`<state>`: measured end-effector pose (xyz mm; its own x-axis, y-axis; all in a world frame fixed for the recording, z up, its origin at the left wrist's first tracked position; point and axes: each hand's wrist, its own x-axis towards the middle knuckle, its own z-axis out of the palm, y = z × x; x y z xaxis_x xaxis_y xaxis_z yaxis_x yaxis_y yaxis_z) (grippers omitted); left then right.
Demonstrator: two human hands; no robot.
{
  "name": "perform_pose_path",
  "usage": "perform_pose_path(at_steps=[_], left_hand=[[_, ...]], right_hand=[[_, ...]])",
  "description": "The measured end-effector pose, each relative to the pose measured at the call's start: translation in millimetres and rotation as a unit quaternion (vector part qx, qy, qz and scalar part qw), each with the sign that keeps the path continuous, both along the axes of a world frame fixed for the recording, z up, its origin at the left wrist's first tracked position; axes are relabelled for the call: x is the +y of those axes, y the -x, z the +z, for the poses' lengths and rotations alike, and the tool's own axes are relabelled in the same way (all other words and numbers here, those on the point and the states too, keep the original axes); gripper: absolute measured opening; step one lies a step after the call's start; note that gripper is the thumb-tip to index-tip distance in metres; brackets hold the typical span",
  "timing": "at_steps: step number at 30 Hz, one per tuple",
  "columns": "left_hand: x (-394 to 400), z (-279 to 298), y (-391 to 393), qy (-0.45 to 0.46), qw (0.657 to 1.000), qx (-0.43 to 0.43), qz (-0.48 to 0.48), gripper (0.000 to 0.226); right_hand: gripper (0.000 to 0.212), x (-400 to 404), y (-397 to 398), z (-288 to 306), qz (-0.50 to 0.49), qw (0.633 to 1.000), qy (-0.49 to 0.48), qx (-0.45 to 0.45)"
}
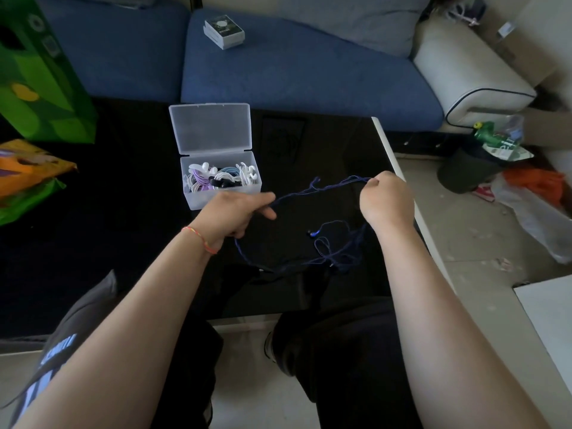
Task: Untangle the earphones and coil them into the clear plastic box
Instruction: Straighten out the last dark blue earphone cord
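Note:
A pair of dark blue earphones stretches above the black table between my two hands, with a tangled part and an earbud hanging lower at the middle right. My left hand pinches the cable at its left end, just in front of the clear plastic box. My right hand pinches the cable's right end near the table's right edge. The box stands open, its lid tipped back, and holds several coiled white, purple and light blue earphones.
The black table has a white right edge. A green bag and a colourful packet lie at the left. A blue sofa with a small white box is behind. A full bin stands on the right.

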<state>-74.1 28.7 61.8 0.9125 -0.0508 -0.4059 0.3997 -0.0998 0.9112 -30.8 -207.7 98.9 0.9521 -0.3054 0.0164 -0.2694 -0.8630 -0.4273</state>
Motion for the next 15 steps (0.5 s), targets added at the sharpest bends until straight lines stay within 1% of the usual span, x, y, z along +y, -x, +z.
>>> perform_pose_path(at_steps=[2, 3, 5, 7, 10, 12, 13, 15], left_hand=[[0.9, -4.0, 1.6, -0.022, 0.998, -0.036, -0.043, 0.03], [1.2, -5.6, 1.7, -0.034, 0.997, -0.046, -0.06, 0.029], [-1.2, -6.8, 1.9, -0.036, 0.994, -0.049, -0.09, 0.03], [-5.0, -6.4, 2.6, -0.015, 0.993, -0.047, -0.103, 0.03], [-7.1, -6.4, 2.6, 0.054, 0.994, -0.035, -0.087, 0.03], [-6.5, -4.6, -0.1, 0.099, 0.994, -0.015, -0.047, 0.031], [-5.6, -3.1, -1.6, 0.112, 0.994, -0.004, -0.019, 0.032], [-4.0, -0.5, -3.6, 0.116, 0.993, 0.012, 0.022, 0.033]], right_hand=[[0.032, 3.8, 1.1, -2.3, 0.045, 0.999, -0.004, 0.006], [0.034, 7.2, 2.1, -3.3, 0.078, 0.997, -0.026, -0.003], [0.038, 17.9, 7.3, -0.3, 0.138, 0.982, -0.124, -0.022], [0.044, 32.4, 14.8, 4.5, 0.214, 0.958, -0.193, -0.007], [0.044, 51.2, 24.7, 4.7, 0.332, 0.912, -0.215, 0.108], [0.033, 57.4, 28.6, 3.9, 0.345, 0.892, -0.218, 0.194], [0.029, 58.3, 29.4, 4.1, 0.339, 0.889, -0.211, 0.223], [0.023, 57.7, 30.1, 5.8, 0.323, 0.897, -0.189, 0.234]])
